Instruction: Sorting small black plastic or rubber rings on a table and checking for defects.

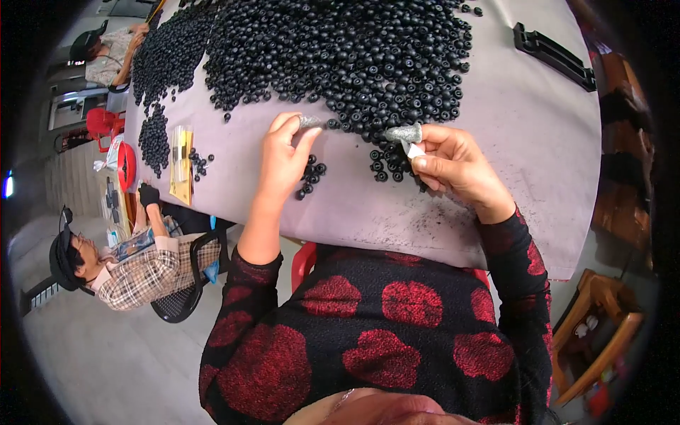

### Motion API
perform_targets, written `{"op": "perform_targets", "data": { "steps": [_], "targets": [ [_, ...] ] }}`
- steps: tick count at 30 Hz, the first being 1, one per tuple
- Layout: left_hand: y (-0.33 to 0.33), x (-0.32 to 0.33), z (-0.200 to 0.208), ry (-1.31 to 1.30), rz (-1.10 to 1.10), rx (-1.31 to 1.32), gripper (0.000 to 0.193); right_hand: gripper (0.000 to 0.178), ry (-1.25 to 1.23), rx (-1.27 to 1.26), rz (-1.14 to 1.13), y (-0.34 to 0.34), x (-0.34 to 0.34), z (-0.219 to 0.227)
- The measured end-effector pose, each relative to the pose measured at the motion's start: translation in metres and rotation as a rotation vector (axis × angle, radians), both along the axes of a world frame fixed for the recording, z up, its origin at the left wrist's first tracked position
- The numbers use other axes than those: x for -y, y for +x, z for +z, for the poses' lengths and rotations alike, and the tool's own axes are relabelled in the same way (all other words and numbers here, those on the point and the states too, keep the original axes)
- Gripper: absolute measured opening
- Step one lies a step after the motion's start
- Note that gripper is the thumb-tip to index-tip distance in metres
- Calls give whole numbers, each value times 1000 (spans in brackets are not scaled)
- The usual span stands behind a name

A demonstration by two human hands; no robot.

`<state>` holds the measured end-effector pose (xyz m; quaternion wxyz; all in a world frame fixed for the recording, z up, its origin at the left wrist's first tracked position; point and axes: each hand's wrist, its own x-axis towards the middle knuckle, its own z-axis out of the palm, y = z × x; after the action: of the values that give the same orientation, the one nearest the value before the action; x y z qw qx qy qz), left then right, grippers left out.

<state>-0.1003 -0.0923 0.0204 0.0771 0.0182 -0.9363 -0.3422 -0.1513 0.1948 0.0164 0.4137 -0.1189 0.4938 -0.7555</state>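
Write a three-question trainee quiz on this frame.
1. True or false: the left hand rests flat on the table.
2. What lies heaped in front of the hands? A) black rings B) red caps C) white beads
3. What covers the right hand's thumb tip?
Key: 1 false, it is raised and pinches a small piece. 2 A. 3 a grey cot.

Support: table [524, 142] under mauve-grey cloth, dusted with dark specks near front edge | On it: large heap of small black round parts [340, 49] across far half; smaller cluster [310, 177] near front; yellow packet [181, 164] at left edge; black plastic bracket [554, 55] far right
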Motion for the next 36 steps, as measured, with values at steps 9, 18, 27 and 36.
{"op": "perform_targets", "data": {
  "steps": [9, 18, 27, 36],
  "targets": [
    [-16, -16, -4, 40, -88, 56, 18, 23, -61, 52, 29, -2, -1, -3],
    [0, -15, -2, -130, -41, 5, 14, 21, -82, 39, 29, -1, -2, -1],
    [11, -2, -7, -515, -188, -134, 7, 26, -83, 40, 6, 1, 0, -1],
    [12, -1, -5, 3, -84, 26, 13, 34, -80, 31, 2, 4, 1, 11]
  ]
}}
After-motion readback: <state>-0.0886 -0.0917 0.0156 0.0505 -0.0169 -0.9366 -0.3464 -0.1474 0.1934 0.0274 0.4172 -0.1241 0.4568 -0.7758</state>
